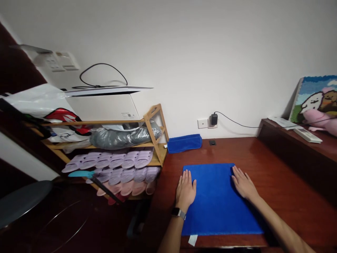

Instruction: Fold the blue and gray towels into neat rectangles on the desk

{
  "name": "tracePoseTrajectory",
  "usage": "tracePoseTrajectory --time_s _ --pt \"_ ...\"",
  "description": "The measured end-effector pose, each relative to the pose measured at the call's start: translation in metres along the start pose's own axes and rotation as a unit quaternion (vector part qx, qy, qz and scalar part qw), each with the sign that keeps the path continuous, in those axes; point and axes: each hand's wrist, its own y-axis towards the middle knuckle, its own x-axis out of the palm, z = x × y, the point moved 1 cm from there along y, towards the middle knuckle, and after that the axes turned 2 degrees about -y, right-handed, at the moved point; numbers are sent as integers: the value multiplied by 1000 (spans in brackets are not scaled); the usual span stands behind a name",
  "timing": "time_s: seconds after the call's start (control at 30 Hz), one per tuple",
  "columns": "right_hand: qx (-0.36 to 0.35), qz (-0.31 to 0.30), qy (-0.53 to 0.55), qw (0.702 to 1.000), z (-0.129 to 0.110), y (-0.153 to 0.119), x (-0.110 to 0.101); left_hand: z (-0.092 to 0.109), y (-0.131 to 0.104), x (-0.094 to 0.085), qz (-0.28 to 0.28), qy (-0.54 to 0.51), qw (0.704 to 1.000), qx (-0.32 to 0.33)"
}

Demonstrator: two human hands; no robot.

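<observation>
A blue cloth (217,203) lies spread flat on the reddish-brown desk (284,189), a white tag (193,240) sticking out at its near edge. My left hand (186,189) rests on the cloth's left edge, palm down with fingers stretched forward. On the right edge, close to the far corner, my right hand (243,183) lies flat with its fingers extended. Neither hand grips anything. Farther back, a folded blue cloth (184,143) sits against the wall at the desk's left corner.
Left of the desk stands a wooden rack (155,140) with lilac clogs (143,157), a plastic-wrapped grey bundle (118,137) and a white box (105,107). A black charger (214,119) is plugged into the wall. The raised ledge at right carries a pink plush toy (319,119) and a remote (307,134).
</observation>
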Motion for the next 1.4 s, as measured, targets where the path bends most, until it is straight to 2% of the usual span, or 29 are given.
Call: tracePoseTrajectory --time_s 0.2,0.63,0.77,0.87,0.97,1.07,1.13,1.17,1.2,1.27,1.33,1.4 --pt "14 -11 -1 1000 -17 24 -4 -2 -2 -3 0 8 1000 2" --pt "3 7 36 999 -8 30 5 -5 1 -10 -44 49 998 7" --pt "1 13 51 999 -10 29 4 -2 4 -16 -31 72 997 27" --pt "-4 15 52 999 -11 28 4 24 14 -17 -14 64 996 55" --pt "-6 23 49 999 -10 29 5 79 32 -7 -27 19 994 109" --pt "-11 29 46 998 -6 30 9 142 52 12 -62 -40 986 151" --pt "-20 29 45 998 -4 31 12 170 62 24 -85 -71 981 157" --pt "-22 28 43 998 -3 31 13 176 65 29 -91 -81 980 155" --pt "-22 28 41 999 -2 32 14 176 67 31 -93 -86 981 150" --pt "-14 25 39 999 -1 32 15 157 68 30 -91 -79 984 132" --pt "-6 22 37 999 -2 31 14 117 65 22 -85 -53 990 103" --pt "-5 18 34 999 -2 30 14 66 61 10 -78 -17 995 56"
